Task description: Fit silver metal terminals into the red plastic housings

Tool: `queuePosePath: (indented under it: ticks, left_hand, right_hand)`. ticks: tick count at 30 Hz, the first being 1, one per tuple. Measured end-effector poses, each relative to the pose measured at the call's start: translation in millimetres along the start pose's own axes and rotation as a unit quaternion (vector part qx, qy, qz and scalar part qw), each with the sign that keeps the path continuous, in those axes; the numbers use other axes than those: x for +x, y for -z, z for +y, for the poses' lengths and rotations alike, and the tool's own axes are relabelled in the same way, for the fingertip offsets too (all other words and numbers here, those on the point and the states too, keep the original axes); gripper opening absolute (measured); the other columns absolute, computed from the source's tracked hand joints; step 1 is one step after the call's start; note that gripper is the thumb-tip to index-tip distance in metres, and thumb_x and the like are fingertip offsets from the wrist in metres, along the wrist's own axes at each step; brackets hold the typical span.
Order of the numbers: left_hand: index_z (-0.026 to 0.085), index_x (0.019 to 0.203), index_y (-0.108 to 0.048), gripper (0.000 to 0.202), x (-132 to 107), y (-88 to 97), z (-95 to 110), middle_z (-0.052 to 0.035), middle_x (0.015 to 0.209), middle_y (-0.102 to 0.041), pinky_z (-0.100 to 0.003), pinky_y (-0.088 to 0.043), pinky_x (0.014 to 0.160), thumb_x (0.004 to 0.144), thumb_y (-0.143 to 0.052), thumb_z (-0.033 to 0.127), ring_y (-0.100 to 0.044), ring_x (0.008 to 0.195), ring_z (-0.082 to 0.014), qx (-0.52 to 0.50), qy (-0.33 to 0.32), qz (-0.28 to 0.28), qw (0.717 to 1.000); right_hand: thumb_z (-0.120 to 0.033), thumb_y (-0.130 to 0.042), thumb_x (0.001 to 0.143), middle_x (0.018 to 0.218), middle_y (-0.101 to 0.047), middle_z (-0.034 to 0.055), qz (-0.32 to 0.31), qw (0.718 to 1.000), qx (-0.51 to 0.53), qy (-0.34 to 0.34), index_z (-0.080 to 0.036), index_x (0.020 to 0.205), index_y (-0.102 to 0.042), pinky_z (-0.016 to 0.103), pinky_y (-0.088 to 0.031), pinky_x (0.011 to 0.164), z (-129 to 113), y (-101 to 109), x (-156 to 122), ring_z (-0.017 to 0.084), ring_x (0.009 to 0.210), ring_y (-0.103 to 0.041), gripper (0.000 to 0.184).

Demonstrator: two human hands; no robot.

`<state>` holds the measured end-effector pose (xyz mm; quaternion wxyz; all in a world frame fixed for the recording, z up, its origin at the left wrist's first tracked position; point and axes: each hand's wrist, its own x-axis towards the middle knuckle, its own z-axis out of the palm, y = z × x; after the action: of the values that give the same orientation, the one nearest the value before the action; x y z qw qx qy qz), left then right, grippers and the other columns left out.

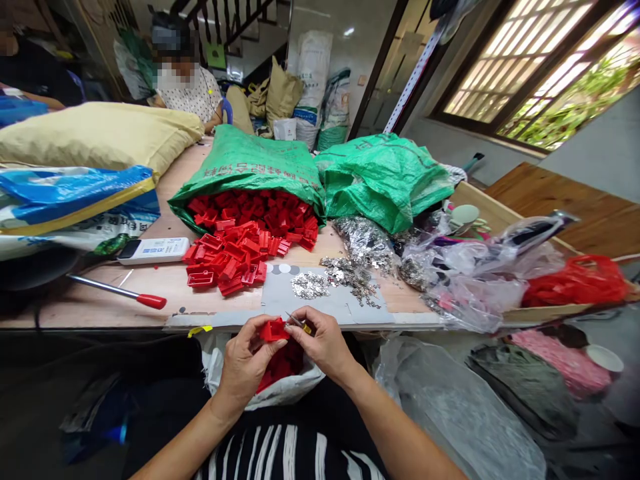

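Observation:
My left hand (241, 360) is closed around a small red plastic part (273, 329) just in front of the table edge. My right hand (323, 343) pinches a thin pointed metal tool (296, 320) with a bit of yellow by the fingers, its tip close to that part. Below both hands, a white sack (293, 393) on my lap holds more red parts. Ahead on the table, red parts (240, 253) spill from a green sack (255, 160). Small silvery metal pieces (310, 285) lie in piles on a grey sheet (280, 303).
A red-tipped lever (150, 301) juts out at the left, near a white box-shaped device (155, 250). Another green sack (385, 173), clear plastic bags (465, 287) and a red bag (575, 283) crowd the right. Across the table sits a person (185, 93).

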<state>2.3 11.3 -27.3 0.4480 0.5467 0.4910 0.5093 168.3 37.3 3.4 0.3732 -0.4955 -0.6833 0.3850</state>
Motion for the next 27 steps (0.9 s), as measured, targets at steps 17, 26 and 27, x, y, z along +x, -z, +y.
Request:
queuePosePath:
  ticks: [17, 26, 27]
  left_hand:
    - [0.025, 0.111, -0.061, 0.032, -4, 4.8, -8, -0.0035, 0.108, -0.071, -0.031, -0.055, 0.084, 0.079, -0.065, 0.025, -0.069, 0.095, -0.0204, 0.127, -0.115, 0.026, 0.985]
    - [0.025, 0.11, -0.062, 0.032, -4, 4.4, -10, -0.0029, 0.107, -0.071, -0.031, -0.056, 0.083, 0.078, -0.066, 0.026, -0.069, 0.093, -0.0203, 0.104, -0.102, 0.017, 0.989]
    - [0.025, 0.11, -0.062, 0.032, -5, 4.1, -10, -0.0028, 0.107, -0.071, -0.031, -0.056, 0.083, 0.078, -0.066, 0.026, -0.069, 0.094, -0.0204, 0.1, -0.099, 0.016, 0.99]
  right_hand:
    - [-0.015, -0.053, 0.084, 0.077, -0.061, 0.0018, -0.024, 0.989, -0.127, 0.075, -0.02, 0.087, -0.059, 0.024, -0.041, 0.065, -10, -1, -7, 0.014, 0.069, -0.055, 0.008]
    - [-0.009, -0.054, 0.079, 0.078, -0.06, 0.0009, -0.03, 0.99, -0.116, 0.075, -0.02, 0.086, -0.061, 0.024, -0.041, 0.065, -11, -1, -8, 0.013, 0.07, -0.055, 0.015]
    - [-0.009, -0.054, 0.08, 0.078, -0.06, 0.001, -0.029, 0.991, -0.112, 0.073, -0.019, 0.086, -0.061, 0.024, -0.041, 0.066, -12, -2, -8, 0.013, 0.07, -0.055, 0.014]
